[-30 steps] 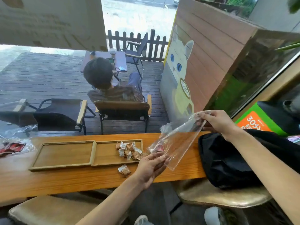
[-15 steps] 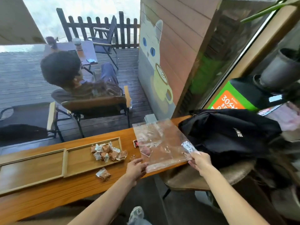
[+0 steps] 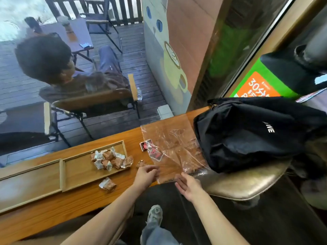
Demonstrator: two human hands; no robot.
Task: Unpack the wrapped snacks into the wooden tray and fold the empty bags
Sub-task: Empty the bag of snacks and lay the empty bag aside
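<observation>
bag (image 3: 174,147) flat on surface (image 3: 70,206), right of tray (image 3: 62,172), long axis running away from hands. left hand (image 3: 146,175) pinching near corner; right hand (image 3: 188,185) relaxed, fingers at near edge, equally close.

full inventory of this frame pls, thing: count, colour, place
wooden tray: 1, light wood, two compartments, counter left
wrapped snacks: a pile, brown-white, tray's right compartment
loose snack: 1, brown-white, counter in front of tray
plastic bag: 1, clear, flat on counter
red packet: 1, at bag's left edge
backpack: 1, black, on gold stool
left hand: on bag's near left corner
right hand: fingers straight, at bag's near edge
</observation>
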